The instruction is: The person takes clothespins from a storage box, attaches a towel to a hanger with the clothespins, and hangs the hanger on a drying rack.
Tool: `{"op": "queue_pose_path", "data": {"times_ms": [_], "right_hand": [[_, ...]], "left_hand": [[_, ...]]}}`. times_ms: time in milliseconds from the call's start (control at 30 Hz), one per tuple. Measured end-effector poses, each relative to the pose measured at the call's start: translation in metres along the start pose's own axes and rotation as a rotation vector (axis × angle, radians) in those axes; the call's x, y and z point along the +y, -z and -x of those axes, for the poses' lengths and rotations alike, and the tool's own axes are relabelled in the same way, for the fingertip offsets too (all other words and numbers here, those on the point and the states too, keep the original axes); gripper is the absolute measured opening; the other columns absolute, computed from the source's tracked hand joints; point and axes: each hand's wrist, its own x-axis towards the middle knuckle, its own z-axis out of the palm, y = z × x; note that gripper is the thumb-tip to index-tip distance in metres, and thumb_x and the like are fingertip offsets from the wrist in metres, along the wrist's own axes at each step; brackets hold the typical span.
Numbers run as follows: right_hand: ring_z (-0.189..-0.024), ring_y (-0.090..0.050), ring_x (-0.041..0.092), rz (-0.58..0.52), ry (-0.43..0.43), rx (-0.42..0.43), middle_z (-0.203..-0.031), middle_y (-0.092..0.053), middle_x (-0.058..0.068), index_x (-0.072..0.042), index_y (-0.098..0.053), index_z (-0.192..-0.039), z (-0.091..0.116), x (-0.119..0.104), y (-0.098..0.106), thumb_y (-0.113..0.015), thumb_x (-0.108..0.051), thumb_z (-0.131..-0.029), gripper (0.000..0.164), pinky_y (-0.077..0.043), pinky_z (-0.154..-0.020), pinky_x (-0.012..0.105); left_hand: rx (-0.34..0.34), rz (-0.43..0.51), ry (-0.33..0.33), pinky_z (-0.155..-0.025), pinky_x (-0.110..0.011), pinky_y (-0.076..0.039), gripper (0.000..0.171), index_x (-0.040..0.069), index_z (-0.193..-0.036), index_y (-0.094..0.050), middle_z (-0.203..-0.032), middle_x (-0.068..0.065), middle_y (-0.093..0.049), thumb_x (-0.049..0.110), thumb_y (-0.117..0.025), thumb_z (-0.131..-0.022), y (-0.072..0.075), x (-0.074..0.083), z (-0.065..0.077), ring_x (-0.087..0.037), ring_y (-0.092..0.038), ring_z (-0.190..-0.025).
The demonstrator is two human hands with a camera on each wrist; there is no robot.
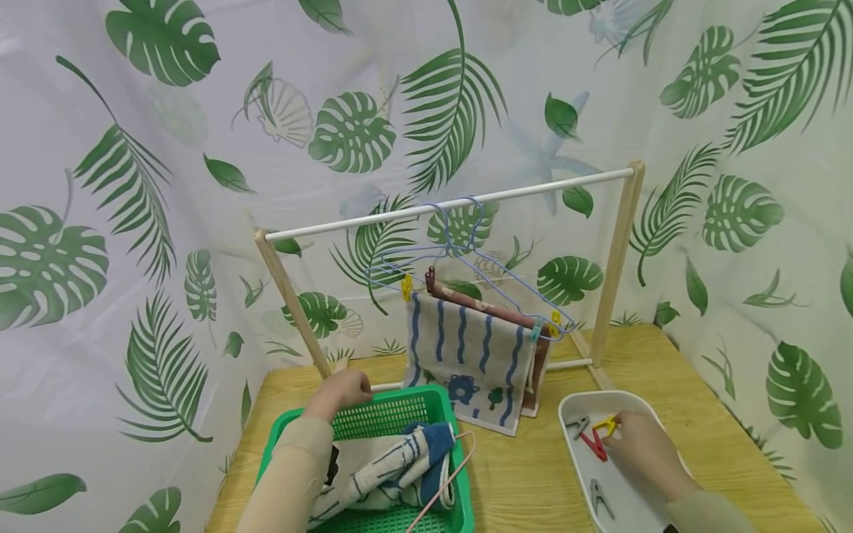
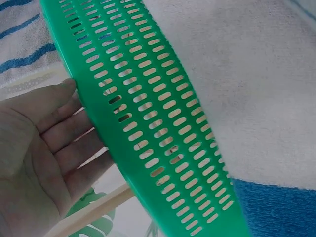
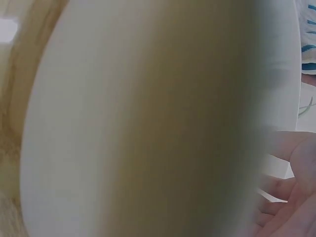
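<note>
Clip (image 1: pixel 609 423) sits at the fingertips of my right grip (image 1: pixel 642 446), pinched above the white tray (image 1: pixel 625 494), just beside a red clip (image 1: pixel 601 452). It is yellow and forked, its long axis running leftward from my fingers. My left grip (image 1: pixel 341 392) loosely touches the green basket (image 1: pixel 445 403).

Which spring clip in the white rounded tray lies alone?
The grey A-shaped clip nearer the camera; the yellow clip, red clip and second grey clip cluster farther back.
</note>
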Motion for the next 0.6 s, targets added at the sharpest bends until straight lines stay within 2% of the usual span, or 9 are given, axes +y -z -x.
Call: {"op": "queue_pose_path", "data": {"times_ms": [133, 233, 400, 500, 600], "right_hand": [[-0.081, -0.067, 0.024, -0.031, 0.006, -0.026, -0.096, -0.075, 0.021, 0.014, -0.069, -0.106, -0.002, 0.0, -0.006, -0.083, -0.014, -0.082, 0.039, -0.06, -0.08, 0.055], [-0.077, -0.063, 0.023, -0.007, 0.011, -0.032, -0.093, -0.073, 0.019, 0.014, -0.067, -0.109, -0.001, -0.003, -0.011, -0.085, -0.018, -0.083, 0.045, -0.059, -0.076, 0.052], [-0.082, -0.064, 0.035, 0.054, 0.046, 0.027, -0.096, -0.065, 0.026, 0.016, -0.064, -0.115, 0.006, -0.01, -0.018, -0.089, -0.019, -0.079, 0.056, -0.057, -0.077, 0.057], [-0.09, -0.065, 0.044, 0.057, 0.043, 0.066, -0.104, -0.061, 0.034, 0.016, -0.062, -0.118, 0.009, -0.012, -0.021, -0.09, -0.017, -0.076, 0.06, -0.058, -0.082, 0.063], [-0.088, -0.064, 0.044, 0.077, 0.067, 0.115, -0.104, -0.059, 0.034, 0.012, -0.063, -0.116, 0.011, -0.013, -0.024, -0.09, -0.013, -0.074, 0.056, -0.058, -0.078, 0.063]], "left_hand": [[-0.021, -0.009, 0.048, -0.088, -0.049, -0.062, 0.009, 0.008, -0.101, -0.079, -0.101, -0.007, -0.078, 0.016, -0.075, -0.1, 0.002, 0.002, -0.001, -0.025, -0.072, -0.094], [-0.036, -0.011, 0.074, -0.091, -0.049, -0.062, 0.01, 0.007, -0.103, -0.079, -0.104, -0.008, -0.078, 0.016, -0.076, -0.099, 0.004, 0.004, -0.002, -0.027, -0.072, -0.098], [-0.057, -0.003, 0.106, -0.096, -0.05, -0.061, 0.012, 0.006, -0.106, -0.078, -0.109, -0.01, -0.077, 0.015, -0.074, -0.1, 0.006, 0.009, -0.002, -0.028, -0.072, -0.103], [-0.062, 0.0, 0.112, -0.094, -0.048, -0.062, 0.011, 0.005, -0.106, -0.078, -0.108, -0.01, -0.077, 0.014, -0.074, -0.101, 0.008, 0.011, -0.001, -0.027, -0.071, -0.1], [-0.059, 0.0, 0.107, -0.091, -0.047, -0.062, 0.011, 0.005, -0.105, -0.078, -0.107, -0.01, -0.077, 0.014, -0.074, -0.1, 0.009, 0.013, 0.0, -0.026, -0.071, -0.097]]}}
